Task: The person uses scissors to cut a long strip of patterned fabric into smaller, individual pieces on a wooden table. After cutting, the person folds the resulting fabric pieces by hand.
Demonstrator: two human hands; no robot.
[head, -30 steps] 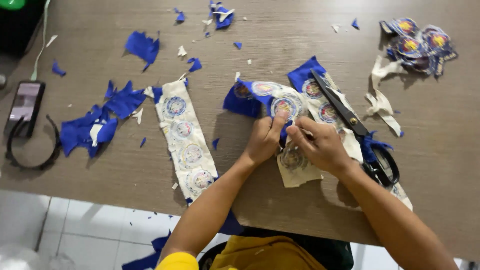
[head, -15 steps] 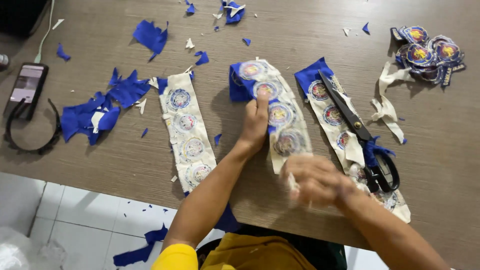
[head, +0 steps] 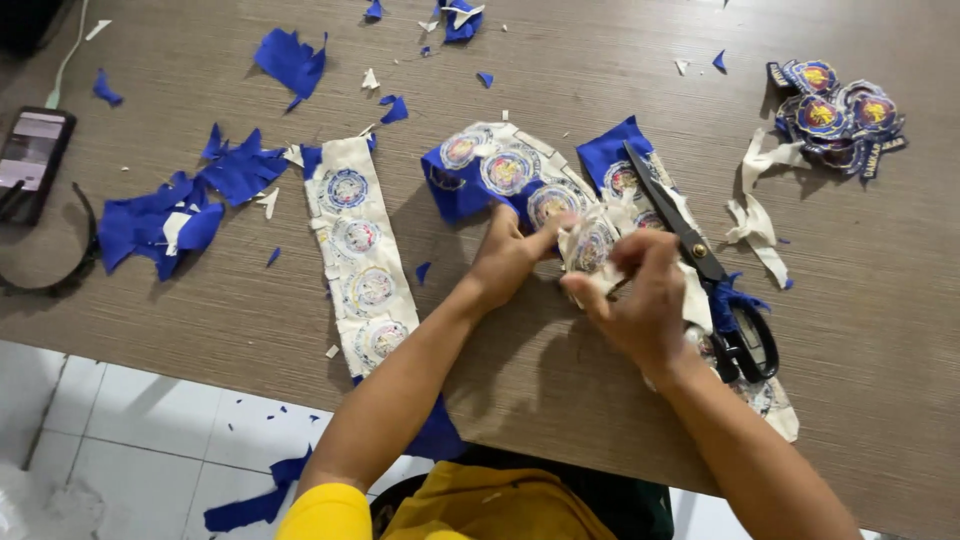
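A strip of white backing with round embroidered badges [head: 520, 175] lies on the wooden table [head: 560, 60], blue cloth along its far end. My left hand [head: 505, 255] presses down on this strip near its middle. My right hand [head: 640, 295] pinches the strip's near end, which is lifted and curled up off the table. Black scissors [head: 700, 255] lie just right of my right hand, on another badge strip [head: 625, 175], handles toward me.
A third badge strip [head: 360, 255] lies to the left. Blue cloth scraps [head: 165, 215] are scattered at left and far. A pile of cut-out badges [head: 835, 115] sits far right, white offcuts [head: 755, 215] beside it. A phone [head: 30, 155] and black band rest at the left edge.
The strip was laid flat under my left hand, then my right hand came back to its near end and lifted it, curling it up.
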